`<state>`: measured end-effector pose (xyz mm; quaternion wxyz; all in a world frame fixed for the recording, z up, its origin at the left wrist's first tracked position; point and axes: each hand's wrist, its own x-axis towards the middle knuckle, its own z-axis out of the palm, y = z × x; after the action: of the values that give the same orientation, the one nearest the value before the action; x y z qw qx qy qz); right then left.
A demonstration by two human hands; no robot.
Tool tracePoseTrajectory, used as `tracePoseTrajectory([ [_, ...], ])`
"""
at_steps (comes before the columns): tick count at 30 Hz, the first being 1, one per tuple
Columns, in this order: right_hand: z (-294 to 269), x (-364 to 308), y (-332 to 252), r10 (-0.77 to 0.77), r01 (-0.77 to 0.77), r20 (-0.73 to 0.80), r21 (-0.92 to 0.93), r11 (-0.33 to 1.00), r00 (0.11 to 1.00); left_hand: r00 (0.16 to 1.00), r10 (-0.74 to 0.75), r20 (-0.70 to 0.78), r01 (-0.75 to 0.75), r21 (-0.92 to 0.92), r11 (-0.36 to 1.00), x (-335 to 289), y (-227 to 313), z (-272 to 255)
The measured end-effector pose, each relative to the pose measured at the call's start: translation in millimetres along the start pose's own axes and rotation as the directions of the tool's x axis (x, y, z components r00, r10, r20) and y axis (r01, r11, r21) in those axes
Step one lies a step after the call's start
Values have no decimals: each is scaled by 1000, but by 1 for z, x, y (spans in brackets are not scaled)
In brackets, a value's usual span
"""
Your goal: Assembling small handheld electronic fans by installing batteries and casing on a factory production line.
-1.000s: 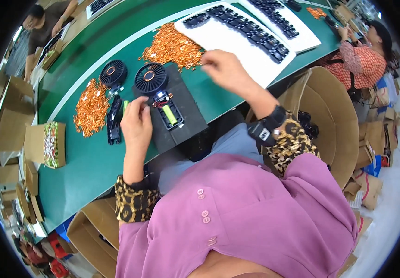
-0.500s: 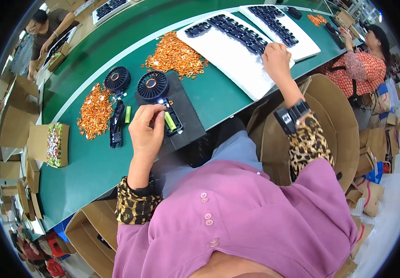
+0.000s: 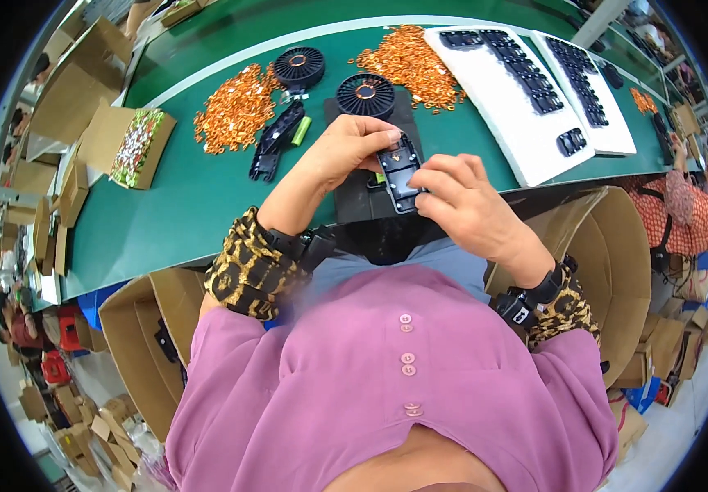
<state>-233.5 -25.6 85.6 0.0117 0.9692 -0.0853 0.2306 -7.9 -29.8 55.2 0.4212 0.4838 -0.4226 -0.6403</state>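
Note:
Both of my hands meet over a small black fan (image 3: 365, 97) lying on a dark mat (image 3: 346, 195) near the table's front edge. Between them is a black plastic cover (image 3: 399, 170), lying over the fan's handle; whether it is seated there I cannot tell. My left hand (image 3: 354, 149) pinches its upper end, beside the fan head. At the lower right edge, the fingers of my right hand (image 3: 465, 201) are closed on the same cover. A sliver of green shows beside the cover; the rest of the handle is hidden.
To the left lie a second fan (image 3: 298, 67), its black handle housing (image 3: 276, 141) and a green battery cell (image 3: 301, 131). Piles of orange rings (image 3: 238, 111) (image 3: 411, 66) flank the fans. White foam boards (image 3: 501, 131) with black parts stand right; an open carton (image 3: 157, 152) sits left.
My right hand has come from the foam board to the fan handle, and a black cover now lies over the handle where the green cell showed. The view has turned, shifting the table's contents rightward.

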Motion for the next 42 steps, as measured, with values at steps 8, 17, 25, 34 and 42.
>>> tracePoseTrajectory([
  [8,47,-12,6,357,-237,466,816,-527,810,848,509,-149,-524,-86,848,-24,-22,13],
  [17,41,7,3,648,-465,339,885,27,682,714,632,-302,-617,155,772,-39,-52,-8],
  [25,61,35,6,673,-653,56,316,688,737,729,519,-447,-482,203,852,-37,-85,-31],
  [34,66,56,1,629,-626,41,165,762,776,743,500,-445,-499,131,857,-39,-86,-31],
  [42,69,55,-3,570,-570,25,57,820,821,750,505,-427,-494,146,857,-40,-86,-31],
])
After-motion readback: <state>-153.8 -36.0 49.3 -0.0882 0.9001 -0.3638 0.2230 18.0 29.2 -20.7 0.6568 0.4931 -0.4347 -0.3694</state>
